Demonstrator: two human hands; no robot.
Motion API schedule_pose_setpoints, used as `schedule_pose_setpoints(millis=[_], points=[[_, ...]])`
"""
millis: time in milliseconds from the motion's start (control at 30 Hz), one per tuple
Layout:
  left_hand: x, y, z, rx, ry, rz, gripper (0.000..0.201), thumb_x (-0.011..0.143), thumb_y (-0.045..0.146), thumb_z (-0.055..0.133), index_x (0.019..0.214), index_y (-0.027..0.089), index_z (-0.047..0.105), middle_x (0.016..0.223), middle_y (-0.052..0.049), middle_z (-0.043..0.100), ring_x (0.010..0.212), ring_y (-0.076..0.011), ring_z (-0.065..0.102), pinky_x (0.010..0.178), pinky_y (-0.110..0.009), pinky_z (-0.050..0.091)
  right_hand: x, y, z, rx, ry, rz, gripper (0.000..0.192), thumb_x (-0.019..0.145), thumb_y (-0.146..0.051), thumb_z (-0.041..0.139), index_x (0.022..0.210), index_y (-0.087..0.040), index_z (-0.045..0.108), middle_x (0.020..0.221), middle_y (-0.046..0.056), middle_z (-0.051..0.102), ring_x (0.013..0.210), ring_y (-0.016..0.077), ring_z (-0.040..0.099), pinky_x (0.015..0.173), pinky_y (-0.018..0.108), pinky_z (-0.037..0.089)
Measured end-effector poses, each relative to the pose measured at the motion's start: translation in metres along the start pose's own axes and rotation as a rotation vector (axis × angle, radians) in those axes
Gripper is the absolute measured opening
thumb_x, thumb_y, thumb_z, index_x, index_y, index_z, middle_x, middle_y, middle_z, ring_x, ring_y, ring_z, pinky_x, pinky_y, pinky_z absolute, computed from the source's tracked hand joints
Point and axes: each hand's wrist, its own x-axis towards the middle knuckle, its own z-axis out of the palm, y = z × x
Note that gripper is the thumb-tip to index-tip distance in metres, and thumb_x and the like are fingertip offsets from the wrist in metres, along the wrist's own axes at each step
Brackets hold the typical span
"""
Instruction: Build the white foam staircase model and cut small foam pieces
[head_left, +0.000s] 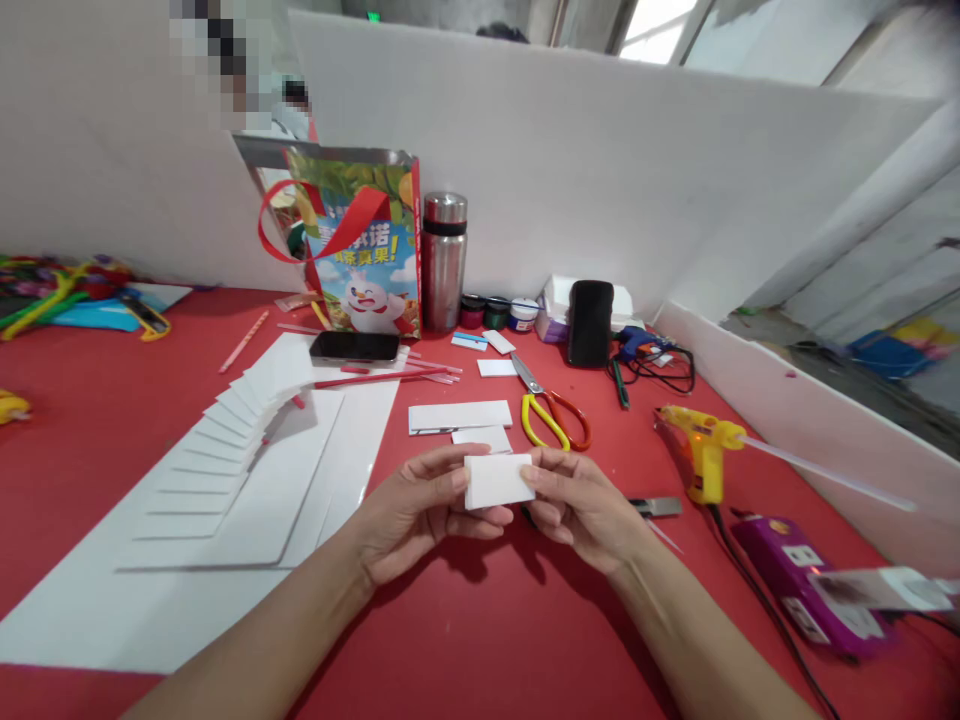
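Note:
A small white rectangular board piece (496,484) is held up over the red table between both hands. My left hand (427,505) pinches its left end between thumb and fingers. On the other side, my right hand (577,495) grips the right end the same way. Just beyond the fingers lie a small white piece (481,438) and a longer white strip (459,416). Scissors (551,408) with yellow and red handles rest beyond my right hand. A cutter (656,506), partly hidden by that hand, lies beside it.
To the left, a fan-shaped stack of white boards (217,450) sits on a large white sheet (90,610). A yellow glue gun (705,450) and a purple box (806,585) are at right. Behind stand a gift bag (367,250), a steel flask (444,270), paint jars (496,315) and a phone (590,322).

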Motion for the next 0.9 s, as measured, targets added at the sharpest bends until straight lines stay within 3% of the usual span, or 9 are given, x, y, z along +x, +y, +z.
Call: schedule_pose_setpoints(millis=[633, 900], points=[[0.0033, -0.0032, -0.0007, -0.041, 0.015, 0.007, 0.029, 0.081, 0.021, 0.082, 0.109, 0.018, 0.076, 0.089, -0.010, 0.079, 0.077, -0.0241, 0.079, 0.074, -0.033, 0.065, 0.0015, 0.0007, -0.0024, -0.062, -0.003, -0.019, 0.033, 0.072, -0.038, 0.088, 0.079, -0.015, 0.067, 0.047, -0.007, 0.050, 0.038, 0.0033, 0.035, 0.031, 0.013, 0.031], [0.0001, 0.0045, 0.0005, 0.305, 0.126, 0.103, 0.044, 0.080, 0.029, 0.083, 0.121, 0.019, 0.074, 0.083, -0.010, 0.078, 0.076, -0.0253, 0.078, 0.072, -0.036, 0.063, 0.0016, 0.0011, -0.0070, -0.188, 0.096, -0.118, 0.032, 0.074, -0.041, 0.086, 0.080, -0.016, 0.067, 0.047, -0.009, 0.044, 0.040, 0.0024, 0.029, 0.035, 0.014, 0.018]])
